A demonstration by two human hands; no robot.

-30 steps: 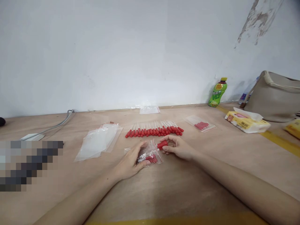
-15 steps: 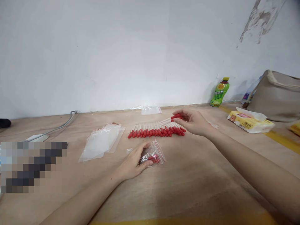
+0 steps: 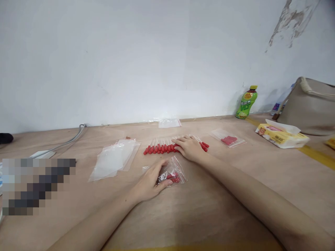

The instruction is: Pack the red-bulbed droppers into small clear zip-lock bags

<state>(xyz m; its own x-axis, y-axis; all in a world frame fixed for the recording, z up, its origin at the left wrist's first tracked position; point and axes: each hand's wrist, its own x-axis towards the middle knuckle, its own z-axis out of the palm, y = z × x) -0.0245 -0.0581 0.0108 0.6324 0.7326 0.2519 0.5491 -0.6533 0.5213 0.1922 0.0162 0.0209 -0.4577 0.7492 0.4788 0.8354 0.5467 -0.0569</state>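
A row of slim white sticks with thick red ends (image 3: 158,149) lies side by side on the table, red ends toward me. My right hand (image 3: 190,148) rests palm down over the right part of that row, fingers stretched to the left across the sticks; what lies under its palm is hidden. Nearer to me, my left hand (image 3: 153,180) holds a clear zip bag (image 3: 179,170) against the table between thumb and fingers. Red pieces show inside this bag. Left of the hands, several flat clear zip bags (image 3: 110,160) lie overlapping.
A zip bag with red-ended sticks (image 3: 229,140) lies right of the row. Farther right are a yellow tissue pack (image 3: 282,136), a green bottle (image 3: 246,103) and a beige bag (image 3: 306,108). Another zip bag (image 3: 169,123) lies by the wall, a grey cable (image 3: 74,137) at left.
My right hand, which held a few red-ended sticks above the row's right end, has moved left and down onto the row. It has uncovered the filled bag at right. My left hand stays put.
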